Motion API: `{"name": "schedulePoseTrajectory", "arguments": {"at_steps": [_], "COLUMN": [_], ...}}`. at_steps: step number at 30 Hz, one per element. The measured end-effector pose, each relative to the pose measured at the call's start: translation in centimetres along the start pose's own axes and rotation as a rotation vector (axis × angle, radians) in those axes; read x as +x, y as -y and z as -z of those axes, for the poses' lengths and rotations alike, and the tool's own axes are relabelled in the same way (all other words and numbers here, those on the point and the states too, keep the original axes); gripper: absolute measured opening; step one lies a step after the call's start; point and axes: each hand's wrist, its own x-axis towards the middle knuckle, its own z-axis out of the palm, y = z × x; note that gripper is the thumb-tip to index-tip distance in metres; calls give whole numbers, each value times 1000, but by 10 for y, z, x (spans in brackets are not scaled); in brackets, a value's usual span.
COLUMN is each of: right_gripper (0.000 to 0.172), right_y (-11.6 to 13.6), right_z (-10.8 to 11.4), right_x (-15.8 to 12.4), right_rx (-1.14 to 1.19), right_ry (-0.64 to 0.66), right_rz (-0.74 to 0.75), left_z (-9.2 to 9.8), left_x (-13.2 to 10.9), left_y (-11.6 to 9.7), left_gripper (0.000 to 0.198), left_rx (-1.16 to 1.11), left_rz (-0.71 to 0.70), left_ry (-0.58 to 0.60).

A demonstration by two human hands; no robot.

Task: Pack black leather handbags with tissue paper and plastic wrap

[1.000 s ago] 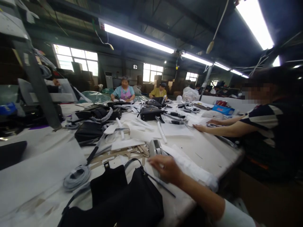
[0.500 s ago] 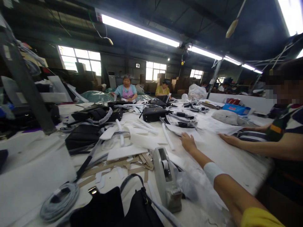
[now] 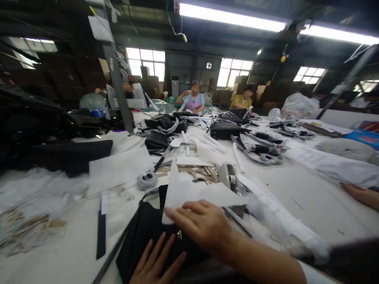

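Note:
A black handbag [image 3: 145, 225] with a small metal clasp lies in front of me at the bottom of the view. My left hand [image 3: 158, 262] rests on its front with the fingers spread. Over the bag, my right hand [image 3: 209, 227] grips a thin white sheet [image 3: 198, 192], thumb and fingers closed on its near edge. One corner of the sheet folds upward. Just beyond the sheet stands a grey tape dispenser [image 3: 229, 176], partly covered by it.
Cardboard scraps [image 3: 207, 172], a coiled wrapped strap [image 3: 147, 180] and a black strip [image 3: 101, 232] lie around. More black bags [image 3: 226, 129] sit farther back. A co-worker's hand [image 3: 359, 195] touches white wrapping at right; several people sit across the table. A metal post [image 3: 121, 90] rises at left.
My right hand has come back from the wrapped pieces across the table with a white sheet. My left hand has appeared on the black bag. The view has swung left.

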Motion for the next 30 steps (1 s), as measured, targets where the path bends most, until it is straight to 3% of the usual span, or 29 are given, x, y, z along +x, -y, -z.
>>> {"name": "schedulePoseTrajectory", "arguments": {"at_steps": [4, 8, 12, 16, 19, 22, 23, 25, 30], "right_gripper": [57, 77, 69, 61, 51, 23, 22, 31, 55], "right_y": [45, 47, 35, 30, 32, 34, 34, 31, 10], "right_z": [-44, -49, -37, -43, -48, -46, -45, -46, -52], "right_x": [-23, -43, -47, -38, -28, -19, -17, -15, -17], "right_rx": [147, 433, 773, 1030, 662, 228, 159, 108, 186], "right_ry": [198, 354, 241, 107, 214, 376, 393, 386, 469], "right_rz": [-52, -151, -319, -622, -714, -537, -474, -409, -418], "left_z": [0, 6, 18, 24, 24, 23, 23, 23, 24], "left_x": [-1, 1, 6, 7, 6, 4, 4, 4, 5], "left_y": [-1, -4, -4, -5, -5, -4, -4, -4, -5], "left_gripper": [60, 54, 74, 81, 80, 80, 81, 82, 82], "left_rx": [-110, -220, -208, -214, -210, -217, -218, -223, -253], "left_rz": [73, 119, 152, 169, 147, 126, 121, 122, 149], "left_ry": [3, -55, -8, 43, 52, 59, 67, 81, 101]}}
